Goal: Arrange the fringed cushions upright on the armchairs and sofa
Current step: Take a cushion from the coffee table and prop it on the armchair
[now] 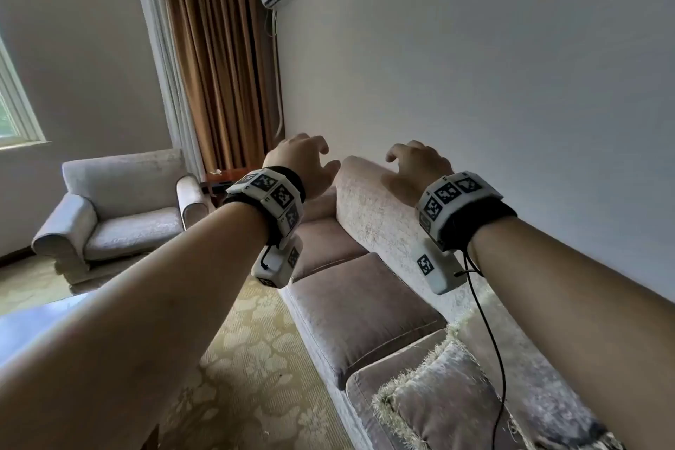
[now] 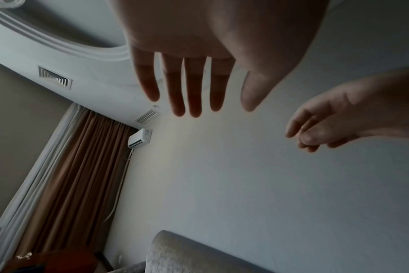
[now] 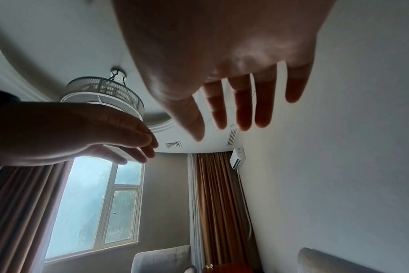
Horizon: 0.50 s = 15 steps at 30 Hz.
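A grey fringed cushion (image 1: 449, 398) leans against the sofa back at the near end of the beige sofa (image 1: 358, 300), below my right forearm. Both hands are raised in the air over the sofa, apart from the cushion. My left hand (image 1: 305, 161) holds nothing, its fingers straight and spread (image 2: 189, 88). My right hand (image 1: 412, 164) is likewise empty, with its fingers (image 3: 243, 107) extended. A grey armchair (image 1: 120, 205) with no cushion on its seat stands under the window at the far left.
A dark wooden side table (image 1: 222, 179) sits between armchair and sofa, in front of brown curtains (image 1: 215, 58). A glossy coffee table (image 1: 40, 325) lies at the lower left on patterned carpet (image 1: 255, 358). The white wall (image 1: 475, 84) runs behind the sofa.
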{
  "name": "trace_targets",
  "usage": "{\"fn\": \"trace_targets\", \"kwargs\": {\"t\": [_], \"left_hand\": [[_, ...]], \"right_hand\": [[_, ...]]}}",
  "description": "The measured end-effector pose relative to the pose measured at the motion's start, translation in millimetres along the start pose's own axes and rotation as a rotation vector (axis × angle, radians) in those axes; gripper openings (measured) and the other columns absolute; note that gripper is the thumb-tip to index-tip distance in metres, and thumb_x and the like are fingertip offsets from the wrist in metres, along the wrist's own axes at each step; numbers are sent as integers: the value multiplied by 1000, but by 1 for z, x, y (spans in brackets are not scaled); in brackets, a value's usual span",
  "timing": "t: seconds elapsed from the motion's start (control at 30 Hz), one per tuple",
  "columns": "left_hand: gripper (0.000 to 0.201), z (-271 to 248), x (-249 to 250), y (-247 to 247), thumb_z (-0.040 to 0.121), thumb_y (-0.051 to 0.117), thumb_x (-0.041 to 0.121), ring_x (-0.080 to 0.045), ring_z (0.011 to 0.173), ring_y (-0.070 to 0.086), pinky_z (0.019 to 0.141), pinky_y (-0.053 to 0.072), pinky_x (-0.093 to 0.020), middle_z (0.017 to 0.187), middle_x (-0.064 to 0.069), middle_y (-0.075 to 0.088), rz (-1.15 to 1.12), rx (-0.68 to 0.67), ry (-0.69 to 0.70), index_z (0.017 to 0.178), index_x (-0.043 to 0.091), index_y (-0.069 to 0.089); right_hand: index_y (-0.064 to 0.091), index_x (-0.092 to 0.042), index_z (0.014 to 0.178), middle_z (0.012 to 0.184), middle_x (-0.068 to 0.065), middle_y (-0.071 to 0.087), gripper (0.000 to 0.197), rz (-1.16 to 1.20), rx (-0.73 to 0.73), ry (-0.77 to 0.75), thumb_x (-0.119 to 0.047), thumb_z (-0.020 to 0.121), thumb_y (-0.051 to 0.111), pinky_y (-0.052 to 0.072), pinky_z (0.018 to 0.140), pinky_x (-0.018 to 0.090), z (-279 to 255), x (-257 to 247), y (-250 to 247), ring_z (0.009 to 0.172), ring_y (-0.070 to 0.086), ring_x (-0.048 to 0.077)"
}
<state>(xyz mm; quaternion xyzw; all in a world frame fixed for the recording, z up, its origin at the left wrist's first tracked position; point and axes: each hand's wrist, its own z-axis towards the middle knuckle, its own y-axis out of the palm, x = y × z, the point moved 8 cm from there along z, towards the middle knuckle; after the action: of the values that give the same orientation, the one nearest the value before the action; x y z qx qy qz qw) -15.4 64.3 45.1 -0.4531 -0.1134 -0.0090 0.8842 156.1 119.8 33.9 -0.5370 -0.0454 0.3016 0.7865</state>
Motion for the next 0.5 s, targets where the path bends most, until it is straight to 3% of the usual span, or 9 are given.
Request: {"fn": "trace_targets", "kwargs": {"t": [0.2, 0.5], "left_hand": [[39, 42, -33, 58, 89, 53, 48, -21, 106, 55, 90, 47, -40, 119, -1, 58, -3, -83, -42, 116, 21, 60], [38, 109, -108, 105, 87, 53, 47, -23, 107, 56, 91, 47, -40, 119, -2, 59, 77, -71, -207, 114, 21, 61]], "right_hand": [[55, -21, 121, 126, 7, 54, 39, -15, -40, 37, -27, 84, 50, 40, 96, 40, 61, 4, 57, 114, 50, 28], [58, -20, 120, 125, 8, 55, 38, 92, -84, -134, -29, 84, 54, 39, 91, 38, 184, -11, 139, 114, 51, 30]]}}
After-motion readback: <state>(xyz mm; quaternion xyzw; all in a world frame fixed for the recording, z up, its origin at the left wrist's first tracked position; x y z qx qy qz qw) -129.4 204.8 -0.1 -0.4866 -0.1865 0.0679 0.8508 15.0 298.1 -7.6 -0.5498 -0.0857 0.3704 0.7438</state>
